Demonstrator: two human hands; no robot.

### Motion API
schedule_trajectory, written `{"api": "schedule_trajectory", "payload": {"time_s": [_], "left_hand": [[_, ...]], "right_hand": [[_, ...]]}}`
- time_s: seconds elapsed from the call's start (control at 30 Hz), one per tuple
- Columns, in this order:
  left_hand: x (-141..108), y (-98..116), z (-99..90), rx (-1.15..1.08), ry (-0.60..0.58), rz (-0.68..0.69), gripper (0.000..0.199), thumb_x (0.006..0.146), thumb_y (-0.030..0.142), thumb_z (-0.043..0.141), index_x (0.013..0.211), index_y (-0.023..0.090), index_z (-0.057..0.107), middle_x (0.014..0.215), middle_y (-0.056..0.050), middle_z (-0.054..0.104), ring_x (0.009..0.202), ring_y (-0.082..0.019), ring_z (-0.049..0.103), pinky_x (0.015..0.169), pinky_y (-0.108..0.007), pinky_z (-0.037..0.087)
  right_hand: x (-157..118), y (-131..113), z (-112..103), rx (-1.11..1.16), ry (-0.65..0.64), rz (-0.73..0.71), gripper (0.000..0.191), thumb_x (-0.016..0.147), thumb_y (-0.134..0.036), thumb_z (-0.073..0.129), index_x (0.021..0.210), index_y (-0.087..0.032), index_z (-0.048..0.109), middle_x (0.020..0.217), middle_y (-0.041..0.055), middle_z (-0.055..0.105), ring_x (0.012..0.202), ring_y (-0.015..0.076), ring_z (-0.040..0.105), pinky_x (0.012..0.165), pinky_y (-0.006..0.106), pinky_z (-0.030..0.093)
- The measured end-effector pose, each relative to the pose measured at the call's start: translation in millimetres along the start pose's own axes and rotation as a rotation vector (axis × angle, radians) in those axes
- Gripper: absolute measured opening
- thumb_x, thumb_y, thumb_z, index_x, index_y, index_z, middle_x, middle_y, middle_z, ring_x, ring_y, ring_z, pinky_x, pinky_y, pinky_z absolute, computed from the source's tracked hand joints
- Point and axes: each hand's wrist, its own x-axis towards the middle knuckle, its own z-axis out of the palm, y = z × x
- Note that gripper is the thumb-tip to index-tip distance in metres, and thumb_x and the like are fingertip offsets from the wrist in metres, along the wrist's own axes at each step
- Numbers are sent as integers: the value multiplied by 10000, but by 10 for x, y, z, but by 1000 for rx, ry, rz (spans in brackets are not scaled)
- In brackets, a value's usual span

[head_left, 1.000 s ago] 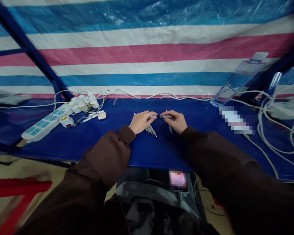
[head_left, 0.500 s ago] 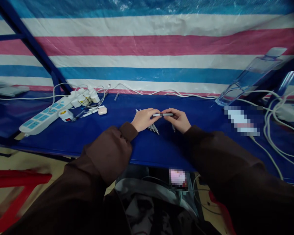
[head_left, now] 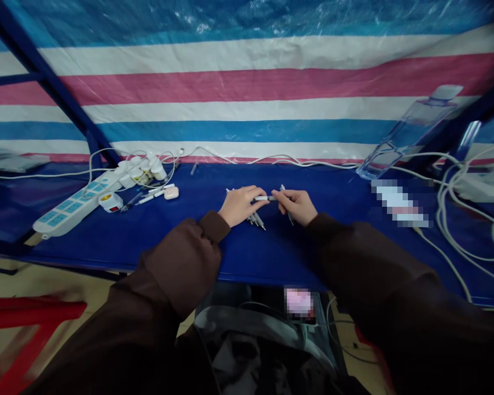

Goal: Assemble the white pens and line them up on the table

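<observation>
A pen (head_left: 264, 198) with a white barrel is held level just above the blue tabletop, one end in each hand. My left hand (head_left: 241, 205) is closed on its left part, thumb and fingers pinching it. The fingertips of my right hand (head_left: 297, 205) close on its right end and hide most of it. Beneath my left hand lie several grey and white pens (head_left: 257, 221), their tips toward me. Another pen (head_left: 290, 218) lies on the table under my right hand, partly covered by it.
At left is a white power strip (head_left: 74, 206) with plugs, a small white adapter (head_left: 111, 202), loose pens (head_left: 151, 195) and a pale case (head_left: 171, 192). A clear bottle (head_left: 409, 131), a blurred-out device (head_left: 401, 204) and coiled cables (head_left: 448, 219) are at right.
My right fingers have shifted along the pen, covering the grey right part that showed before. More of the pen lying under my right hand shows. The view has tilted slightly up.
</observation>
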Motion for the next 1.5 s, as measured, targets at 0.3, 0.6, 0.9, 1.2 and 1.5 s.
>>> {"api": "schedule_trajectory", "payload": {"time_s": [0.3, 0.6, 0.9, 1.2, 1.5], "left_hand": [[11, -31, 11, -82, 28, -37, 174, 840, 352, 506, 878, 209, 597, 817, 8, 614, 721, -105, 563, 602, -205, 395], [11, -16, 11, -89, 63, -29, 171, 836, 354, 513, 895, 215, 592, 815, 11, 607, 705, -105, 563, 624, -216, 408], [13, -30, 19, -64, 84, -25, 151, 838, 336, 512, 873, 209, 584, 801, 11, 593, 688, -106, 556, 627, -228, 408], [36, -61, 14, -54, 51, -21, 84, 817, 274, 546, 848, 208, 586, 825, 9, 622, 748, -128, 566, 704, -273, 380], [37, -59, -14, 2, 40, 3, 92, 830, 251, 524, 866, 202, 593, 882, -7, 626, 821, -152, 551, 740, -294, 350]], "right_hand": [[30, 49, 4, 165, 99, -63, 209, 776, -365, 530, 838, -175, 587, 517, -39, 485, 490, 98, 426, 513, 247, 339], [-14, 90, -8, -115, 158, 40, 437, 813, -534, 425, 586, -181, 548, 448, -6, 509, 425, 102, 418, 489, 251, 332], [-39, 90, -31, -333, 141, -56, 336, 848, -443, 383, 650, -200, 505, 563, -33, 476, 532, 107, 426, 531, 234, 305], [-61, 117, -23, -298, 94, -18, 461, 834, -544, 362, 562, -193, 487, 484, -22, 419, 472, 106, 379, 495, 248, 276], [-76, 105, -28, -345, 62, -89, 442, 846, -517, 366, 561, -191, 455, 505, -24, 398, 491, 100, 358, 494, 243, 277]]}}
